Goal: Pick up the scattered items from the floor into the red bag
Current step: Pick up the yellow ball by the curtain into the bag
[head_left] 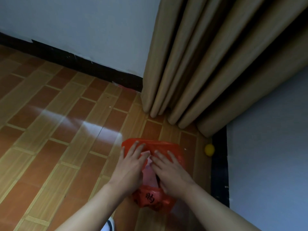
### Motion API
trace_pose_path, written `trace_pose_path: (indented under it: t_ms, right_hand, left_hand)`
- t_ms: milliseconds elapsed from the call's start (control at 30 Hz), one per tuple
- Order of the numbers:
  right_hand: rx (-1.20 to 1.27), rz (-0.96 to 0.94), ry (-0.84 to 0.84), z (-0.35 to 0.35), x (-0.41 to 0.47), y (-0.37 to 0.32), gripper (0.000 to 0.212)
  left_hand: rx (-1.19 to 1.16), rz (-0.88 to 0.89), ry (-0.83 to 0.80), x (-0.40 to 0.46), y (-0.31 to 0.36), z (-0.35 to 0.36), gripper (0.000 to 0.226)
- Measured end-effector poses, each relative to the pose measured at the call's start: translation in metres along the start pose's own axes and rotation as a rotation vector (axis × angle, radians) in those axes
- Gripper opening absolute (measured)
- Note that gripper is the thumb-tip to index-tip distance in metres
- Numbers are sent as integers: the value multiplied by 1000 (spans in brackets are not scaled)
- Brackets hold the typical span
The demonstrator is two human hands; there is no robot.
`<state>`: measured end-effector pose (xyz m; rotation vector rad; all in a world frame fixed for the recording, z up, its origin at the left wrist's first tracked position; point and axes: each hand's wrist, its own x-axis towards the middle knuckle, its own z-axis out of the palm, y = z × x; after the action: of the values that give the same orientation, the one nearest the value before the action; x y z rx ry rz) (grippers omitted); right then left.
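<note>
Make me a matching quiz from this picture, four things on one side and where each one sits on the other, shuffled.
Things:
1. red bag
2. yellow ball
3. curtain
4. left hand

Places:
A. hanging in the corner, hem reaching the floor
B. on the floor under both hands
C. by the black baseboard, right of the bag
D. resting on the bag's left side, fingers spread

Pairs: 1-B, 2-C, 3-A, 4-D

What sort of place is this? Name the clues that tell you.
Probably a corner of a room in a home: a brick-patterned floor, a dark skirting board under a pale wall, and tan curtains hanging to the floor.
</note>
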<state>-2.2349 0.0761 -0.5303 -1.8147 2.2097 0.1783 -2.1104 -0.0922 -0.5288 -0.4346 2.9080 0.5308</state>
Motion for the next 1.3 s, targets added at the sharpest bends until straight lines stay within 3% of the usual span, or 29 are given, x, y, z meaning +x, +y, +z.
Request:
trace_pose_path:
  t_ms: [100,200,400,500,600,733,833,900,1033,1133,1300]
  right_hand:
    - [-37,27,-155,13,-9,4,71]
    - [-43,205,-371,13,-17,19,69]
    - [-58,363,-379,5,-12,27,72]
    - [8,328,-333,-11,-6,21,66]
    - [94,152,-197,-32,-3,14,60]
    - [63,68,-25,-36,-4,22,65]
    - [130,171,129,-31,-8,33,54]
    - [207,316,315,-30,-10,45,48]
    - [393,638,453,-12,-21,85,46]
    - [367,764,392,15,-40,119,44]
    - [290,877,96,61,-57,162,66]
  left_hand:
    - [-30,16,-102,-8,-3,11,60]
    - [-60,8,-152,-15,-8,19,65]
    - [-37,50,-125,-13,-8,17,59]
    - [-46,84,-92,-12,-5,18,51]
    - [-53,94,-52,-12,-7,19,49]
    - [-40,86,-27,-13,-10,20,50]
    - [-46,79,2,-12,-10,19,49]
    - [-57,74,27,-11,-8,18,52]
    - [-56,69,78,-8,-5,15,61]
    - [-78,47,88,-8,-4,16,69]
    - [-96,31,106,-8,-7,23,76]
